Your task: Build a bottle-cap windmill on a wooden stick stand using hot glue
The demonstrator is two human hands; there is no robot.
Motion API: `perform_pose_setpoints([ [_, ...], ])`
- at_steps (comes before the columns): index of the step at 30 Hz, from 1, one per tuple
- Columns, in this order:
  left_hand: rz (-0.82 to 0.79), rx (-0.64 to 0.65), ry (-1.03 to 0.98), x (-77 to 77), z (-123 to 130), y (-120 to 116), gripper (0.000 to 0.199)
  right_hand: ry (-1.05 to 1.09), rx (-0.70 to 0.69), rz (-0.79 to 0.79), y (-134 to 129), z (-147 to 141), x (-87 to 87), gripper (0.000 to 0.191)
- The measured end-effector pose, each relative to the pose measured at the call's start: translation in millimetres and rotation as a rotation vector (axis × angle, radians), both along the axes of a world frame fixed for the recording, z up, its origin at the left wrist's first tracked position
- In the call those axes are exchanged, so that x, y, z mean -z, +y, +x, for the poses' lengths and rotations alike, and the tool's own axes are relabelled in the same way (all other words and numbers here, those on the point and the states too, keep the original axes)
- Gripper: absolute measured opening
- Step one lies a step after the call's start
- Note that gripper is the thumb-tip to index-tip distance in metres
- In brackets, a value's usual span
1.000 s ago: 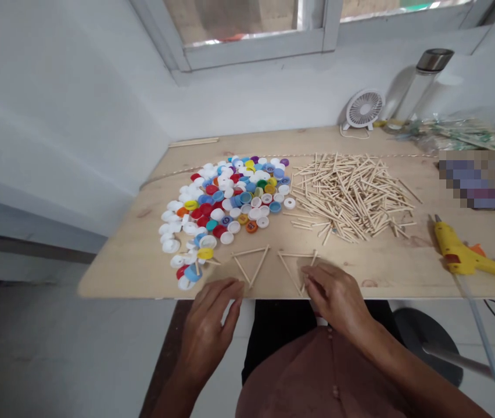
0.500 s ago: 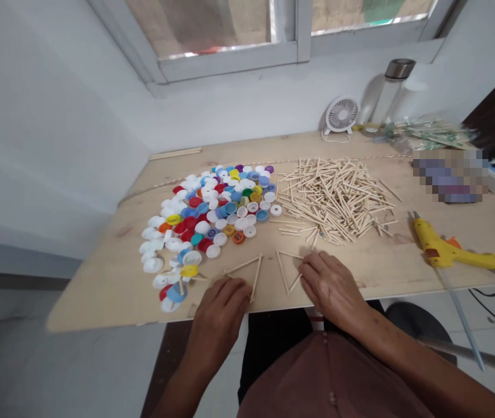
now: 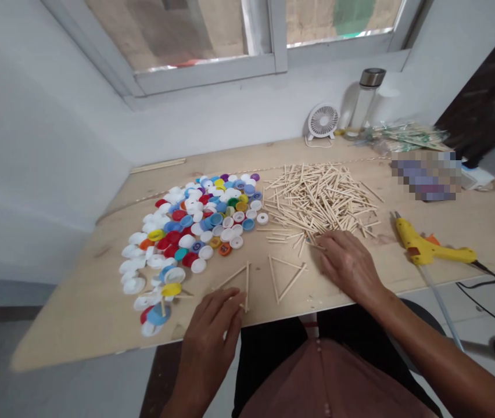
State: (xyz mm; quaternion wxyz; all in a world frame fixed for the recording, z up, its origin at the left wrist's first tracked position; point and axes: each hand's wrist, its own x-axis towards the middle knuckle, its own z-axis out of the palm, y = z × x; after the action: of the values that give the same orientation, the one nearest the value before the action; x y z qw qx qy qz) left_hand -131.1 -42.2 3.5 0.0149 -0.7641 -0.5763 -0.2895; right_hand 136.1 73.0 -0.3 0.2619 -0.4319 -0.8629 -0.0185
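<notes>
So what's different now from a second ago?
The right hand has come off the right stick triangle and moved forward to the near edge of the stick pile; whether it holds a stick is unclear. The left hand now covers part of the left stick triangle. Both triangles have turned slightly. The bottle caps, glue gun and fan stayed put.

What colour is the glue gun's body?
Yellow; the glue gun shows best in the head view, on the right side.

The left hand [image 3: 210, 325] hides part of one stick triangle [image 3: 247, 284].
</notes>
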Motion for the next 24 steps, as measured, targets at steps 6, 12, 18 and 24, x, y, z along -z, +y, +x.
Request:
perform_pose_setpoints([
  [6,-0.041,0.117,-0.085,-16.1,37,19,0.019,-0.185,0.142,-0.081,30,-15,-6.5,0.018],
  [12,-0.094,0.171,-0.202,-15.1,63,17,0.02,-0.212,0.181,-0.115,49,-30,-6.8,0.014],
  [18,-0.126,0.163,-0.278,-11.6,66,11,0.021,-0.146,0.218,-0.124,54,-22,-16.4,0.018],
  [24,-0.128,0.171,-0.361,-16.8,69,11,0.019,0.013,0.264,-0.098,54,3,-20.6,0.017],
])
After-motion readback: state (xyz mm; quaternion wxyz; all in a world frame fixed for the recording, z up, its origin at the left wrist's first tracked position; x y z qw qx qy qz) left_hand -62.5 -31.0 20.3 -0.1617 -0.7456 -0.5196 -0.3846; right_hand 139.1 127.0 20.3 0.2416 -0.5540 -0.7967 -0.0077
